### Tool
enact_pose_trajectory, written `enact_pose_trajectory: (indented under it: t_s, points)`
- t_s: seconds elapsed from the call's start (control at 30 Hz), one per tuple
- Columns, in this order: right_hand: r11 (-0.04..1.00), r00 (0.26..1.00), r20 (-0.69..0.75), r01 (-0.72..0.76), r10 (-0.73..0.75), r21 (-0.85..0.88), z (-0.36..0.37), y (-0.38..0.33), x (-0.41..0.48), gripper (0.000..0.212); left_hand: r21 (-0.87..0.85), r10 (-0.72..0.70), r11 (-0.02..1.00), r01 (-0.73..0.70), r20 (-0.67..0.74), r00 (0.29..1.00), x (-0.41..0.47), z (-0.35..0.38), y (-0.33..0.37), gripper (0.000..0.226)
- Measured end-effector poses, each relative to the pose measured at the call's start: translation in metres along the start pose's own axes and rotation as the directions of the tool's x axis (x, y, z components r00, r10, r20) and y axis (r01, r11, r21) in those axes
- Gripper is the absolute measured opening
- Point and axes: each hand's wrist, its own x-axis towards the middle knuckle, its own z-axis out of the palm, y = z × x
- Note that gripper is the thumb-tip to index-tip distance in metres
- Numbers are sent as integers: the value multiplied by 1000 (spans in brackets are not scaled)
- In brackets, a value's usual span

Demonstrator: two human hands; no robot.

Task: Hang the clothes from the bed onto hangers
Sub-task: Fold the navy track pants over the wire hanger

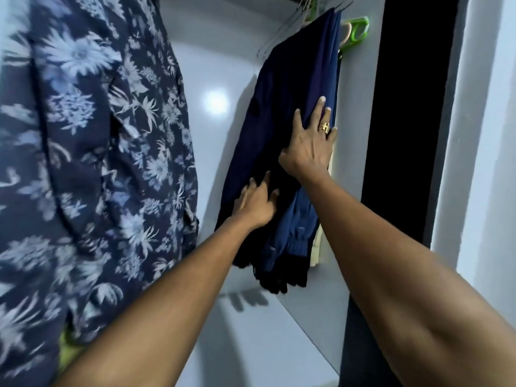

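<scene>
Arms stretch forward and up from the bottom of the view into a pale wardrobe (217,65), both bare to past the elbow. The right hand (310,143) lies flat against a bunch of dark blue clothes (293,79) that hang at the right side of the wardrobe. Its fingers are straight and spread, pointing upward, its palm presses on the cloth, and a gold ring (324,127) shows on one finger. The left hand (255,203) is lower and just to the left of it, wrist level, with its fingers fanned apart and the tips touching the darkest, nearly black fabric; it grips nothing that can be seen. The two hands are near each other but do not touch. The clothes hang from thin wire hangers (279,32) at the top, with a green hanger (360,29) beside them against the side wall. A strip of cream cloth (318,247) peeks out behind their lower edge. A navy patterned shirt (97,135) with pale flowers hangs well apart at the left, blurred and filling that side. Below the clothes runs a white shelf (265,344), which carries their shadow.
</scene>
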Motion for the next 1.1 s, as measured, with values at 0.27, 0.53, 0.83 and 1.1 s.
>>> enact_pose_trajectory:
  t_s: [0.27, 0.53, 0.83, 1.1]
  points:
    - [987, 977, 197, 49, -80, 156, -29, 7, -164, 106, 178, -208, 966, 189, 93, 974, -148, -17, 6, 61]
    - [899, 817, 473, 120, -330, 421, -67, 19, -384, 89, 473, -415, 798, 375, -21, 910, -373, -29, 36, 62]
    - [673, 454, 539, 206, -709, 711, -179, -75, -587, 81, 580, -733, 519, 628, -76, 676, -651, -113, 50, 66]
    - [265, 75, 254, 307, -964, 914, -373, -207, -782, 62, 519, -914, 110, 847, -282, 292, -951, -238, 79, 63]
